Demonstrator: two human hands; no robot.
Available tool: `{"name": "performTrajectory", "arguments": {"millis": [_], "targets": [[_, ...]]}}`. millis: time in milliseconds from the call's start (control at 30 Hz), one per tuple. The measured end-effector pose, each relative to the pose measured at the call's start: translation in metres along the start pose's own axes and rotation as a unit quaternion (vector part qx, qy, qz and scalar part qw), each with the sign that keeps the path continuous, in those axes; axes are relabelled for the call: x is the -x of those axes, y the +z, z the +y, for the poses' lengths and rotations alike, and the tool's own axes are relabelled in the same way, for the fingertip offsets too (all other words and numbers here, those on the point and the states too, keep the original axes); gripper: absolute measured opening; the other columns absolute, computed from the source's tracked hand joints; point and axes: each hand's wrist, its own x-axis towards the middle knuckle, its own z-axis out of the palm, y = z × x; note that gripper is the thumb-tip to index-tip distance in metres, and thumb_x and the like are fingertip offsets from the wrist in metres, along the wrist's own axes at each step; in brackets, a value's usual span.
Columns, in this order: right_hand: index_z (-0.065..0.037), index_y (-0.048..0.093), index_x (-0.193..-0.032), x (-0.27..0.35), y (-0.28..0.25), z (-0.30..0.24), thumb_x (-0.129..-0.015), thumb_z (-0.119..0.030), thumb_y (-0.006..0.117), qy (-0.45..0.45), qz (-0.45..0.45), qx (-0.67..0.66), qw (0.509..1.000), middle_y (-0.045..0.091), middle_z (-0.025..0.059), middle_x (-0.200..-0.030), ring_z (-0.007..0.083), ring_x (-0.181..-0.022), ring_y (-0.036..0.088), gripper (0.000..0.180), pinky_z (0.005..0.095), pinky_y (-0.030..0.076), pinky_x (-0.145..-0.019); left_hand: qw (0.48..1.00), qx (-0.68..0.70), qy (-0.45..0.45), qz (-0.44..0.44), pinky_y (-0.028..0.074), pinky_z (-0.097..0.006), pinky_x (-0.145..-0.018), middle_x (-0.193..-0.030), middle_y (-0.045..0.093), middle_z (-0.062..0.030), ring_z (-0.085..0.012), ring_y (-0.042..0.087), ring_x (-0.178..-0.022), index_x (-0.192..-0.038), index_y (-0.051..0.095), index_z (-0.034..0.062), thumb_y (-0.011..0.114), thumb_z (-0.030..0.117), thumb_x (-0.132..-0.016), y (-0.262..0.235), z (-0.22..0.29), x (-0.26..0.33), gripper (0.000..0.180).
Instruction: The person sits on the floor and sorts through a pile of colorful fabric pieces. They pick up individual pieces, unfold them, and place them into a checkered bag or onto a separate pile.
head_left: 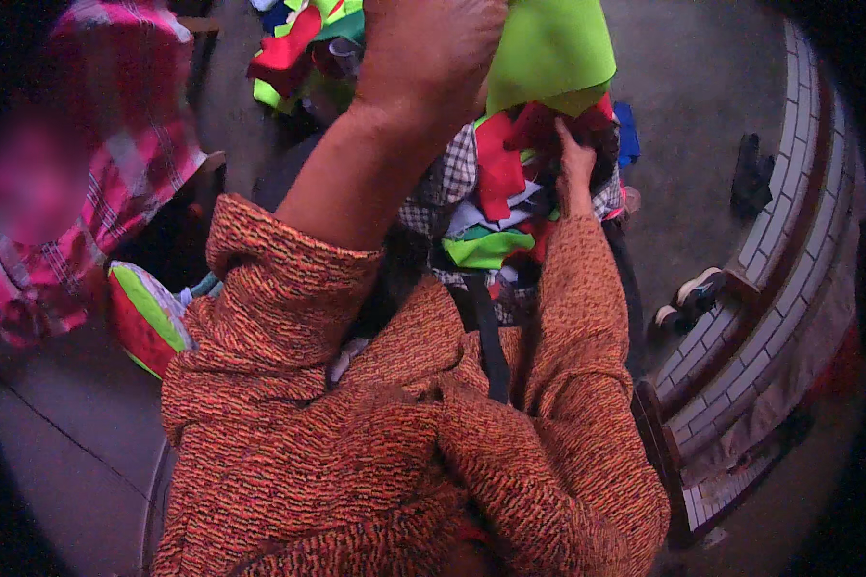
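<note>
Peripherally, a person in a pink plaid garment (135, 106) occupies the left side, with a red-and-green cloth item (149, 317) lower down, near the wearer's left sleeve (260, 308). A second heap of cloth pieces (303, 53) lies beyond the left forearm, which crosses the view and blocks the area between the two heaps. To the right, a pair of shoes (693, 296) rests beside a curved, white-bricked ledge (789, 192); a dark item (751, 178) lies farther up.

The lime-green cloth (553, 58) hangs at the top centre, above a pile of red cloth (498, 163) and other scraps on checked fabric (443, 188). The left hand (438, 34) is curled at the cloth's left edge; its fingertips are hidden, so its grip cannot be confirmed. The right hand (575, 159) reaches beneath the cloth's lower edge, one digit extended against the red pieces; its remaining fingers are obscured, so its opening cannot be determined.
</note>
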Motion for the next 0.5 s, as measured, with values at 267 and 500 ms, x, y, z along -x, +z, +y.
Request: {"name": "performTrajectory", "arguments": {"millis": [267, 500], "targets": [[-0.002, 0.061, -0.099, 0.005, 0.006, -0.044, -0.083, -0.026, 0.066, 0.011, -0.216, -0.179, 0.960, 0.064, 0.0036, -0.090, 0.0128, -0.078, 0.059, 0.029, 0.0291, 0.047, -0.072, 0.996, 0.044, 0.070, -0.047, 0.050, -0.026, -0.059, -0.083, 0.060, -0.0071, -0.0142, 0.058, -0.066, -0.096, 0.055, -0.0013, 0.055, 0.006, -0.087, -0.015, -0.012, -0.004, 0.012], [-0.003, 0.062, -0.103, 0.059, 0.021, 0.047, -0.067, -0.028, 0.076, -0.041, -0.166, 0.309, 0.936, 0.066, 0.0150, -0.095, 0.0268, -0.088, 0.063, 0.046, 0.0345, 0.048, -0.077, 0.998, 0.010, 0.049, -0.025, 0.051, -0.027, -0.057, -0.080, 0.060, -0.0072, -0.0145, 0.058, -0.064, -0.095, 0.055, -0.0014, 0.055, 0.005, -0.087, -0.009, -0.008, -0.006, 0.010]]}}
